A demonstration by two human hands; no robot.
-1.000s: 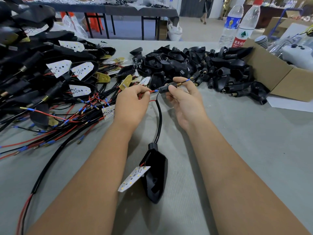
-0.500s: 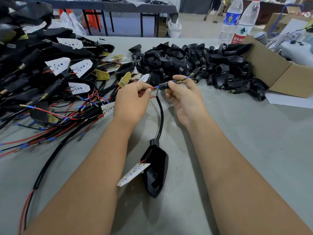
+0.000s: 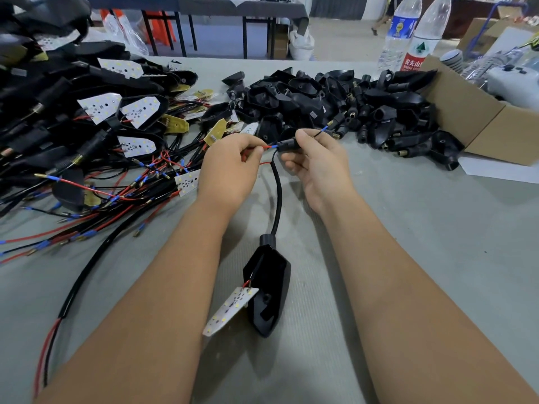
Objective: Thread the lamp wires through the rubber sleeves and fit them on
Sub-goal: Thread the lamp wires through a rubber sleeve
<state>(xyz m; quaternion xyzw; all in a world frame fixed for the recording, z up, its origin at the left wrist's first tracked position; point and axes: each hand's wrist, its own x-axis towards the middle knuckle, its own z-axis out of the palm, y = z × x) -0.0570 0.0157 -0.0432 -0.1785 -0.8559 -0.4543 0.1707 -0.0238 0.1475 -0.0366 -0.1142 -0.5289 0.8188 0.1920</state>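
A black lamp housing (image 3: 267,290) lies on the grey table between my forearms, a white LED board (image 3: 230,310) hanging from it on red and black leads. Its black cable (image 3: 278,196) runs up to my hands. My left hand (image 3: 230,167) pinches a red wire (image 3: 267,147) with a blue-collared tip at the mouth of a small black rubber sleeve (image 3: 287,144). My right hand (image 3: 318,164) pinches that sleeve between thumb and fingers. A black wire with a blue collar (image 3: 322,131) sticks out of the sleeve's far end.
A heap of wired lamps (image 3: 96,135) with red and black leads fills the left. Loose black housings and sleeves (image 3: 350,109) pile up behind my hands. A cardboard box (image 3: 481,123) and two water bottles (image 3: 408,36) stand at the right.
The view has shifted slightly and my hands sit a little higher. Both hands keep the same hold on wire and sleeve; the red wire tip stays at the sleeve's mouth.
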